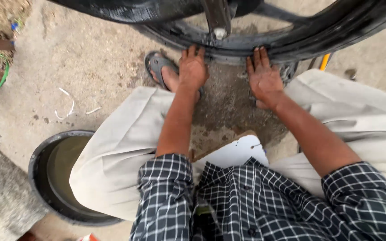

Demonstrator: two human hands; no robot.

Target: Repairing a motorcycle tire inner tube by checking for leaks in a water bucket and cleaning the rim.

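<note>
Both hands press on the black rubber tyre (264,47) standing on the wet concrete floor (90,58): left hand (193,67) and right hand (264,78) flat with fingers spread, gripping nothing; tyre seems partly seated on its rim

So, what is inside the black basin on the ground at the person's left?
The black basin holds murky greenish water. The trouser leg covers its right part, so anything there, or under the water, cannot be seen.

A single view is given, taken from the head and aimed steeply downward and forward at close range; the checked shirt sleeves (166,187) are seen along the lower edge.
</note>
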